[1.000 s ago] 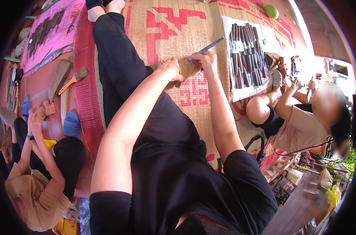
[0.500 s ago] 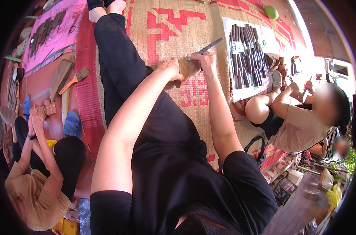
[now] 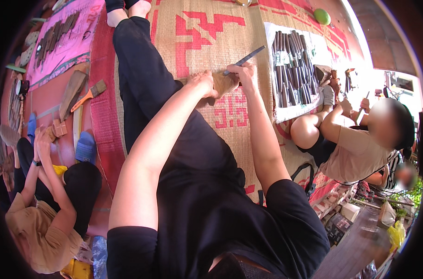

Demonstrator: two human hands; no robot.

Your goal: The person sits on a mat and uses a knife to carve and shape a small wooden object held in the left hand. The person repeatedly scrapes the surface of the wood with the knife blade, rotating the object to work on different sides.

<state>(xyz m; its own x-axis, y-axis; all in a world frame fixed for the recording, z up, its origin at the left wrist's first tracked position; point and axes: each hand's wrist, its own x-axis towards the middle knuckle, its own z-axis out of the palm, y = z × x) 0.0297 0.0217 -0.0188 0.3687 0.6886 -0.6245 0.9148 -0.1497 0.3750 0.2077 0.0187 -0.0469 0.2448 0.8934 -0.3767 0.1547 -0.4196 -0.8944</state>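
In front of my bent leg, my left hand is closed on the left end of a tan wooden piece, steadying it low over the mat. A slim dark carving chisel slants up and to the right out of my right hand, whose fingers are wrapped round its lower part. The chisel's lower end meets the wood's upper side. My fingers partly hide the wood, and I cannot make out its carved shape.
A woven red-and-tan mat lies under me. At right, a white cloth bears several dark tools; a person sits beside it. Another person works at left, near a brush, a wooden block and blue slippers.
My hands, the wood and the chisel stay almost where they were, with only a slight shift at the wood. The person at right has leaned a little to the left.
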